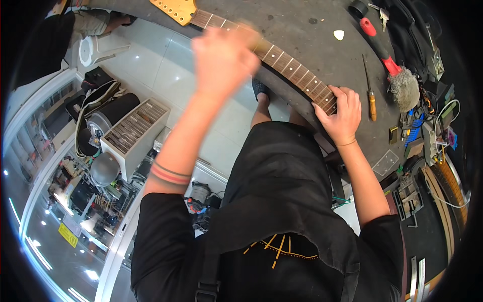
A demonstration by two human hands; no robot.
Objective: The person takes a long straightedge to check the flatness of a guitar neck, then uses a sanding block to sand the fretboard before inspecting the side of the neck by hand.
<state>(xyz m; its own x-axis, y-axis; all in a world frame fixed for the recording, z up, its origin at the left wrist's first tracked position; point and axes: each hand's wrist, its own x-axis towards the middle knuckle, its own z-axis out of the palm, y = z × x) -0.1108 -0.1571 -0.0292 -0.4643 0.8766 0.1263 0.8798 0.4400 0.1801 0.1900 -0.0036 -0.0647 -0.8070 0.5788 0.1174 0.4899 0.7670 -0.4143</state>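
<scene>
A guitar neck (297, 72) with a dark wooden fretboard and a pale yellow headstock (173, 9) lies diagonally along the edge of the grey work surface. My left hand (224, 60), smeared by motion, is over the fretboard's middle with fingers curled; a brownish blur at its fingertips is too unclear to name. My right hand (342, 115) grips the heel end of the neck, thumb on the near edge and fingers over the far side. Right of the neck are a wooden-handled file (372, 103) and a small white pick-shaped piece (338, 35).
A red-handled duster (402, 88), keys (384, 16) and assorted tools crowd the right side. Below left are a white stool (88, 50), a box of flat pieces (146, 133) and a glass partition with a white frame. Another person's leg (93, 27) shows at upper left.
</scene>
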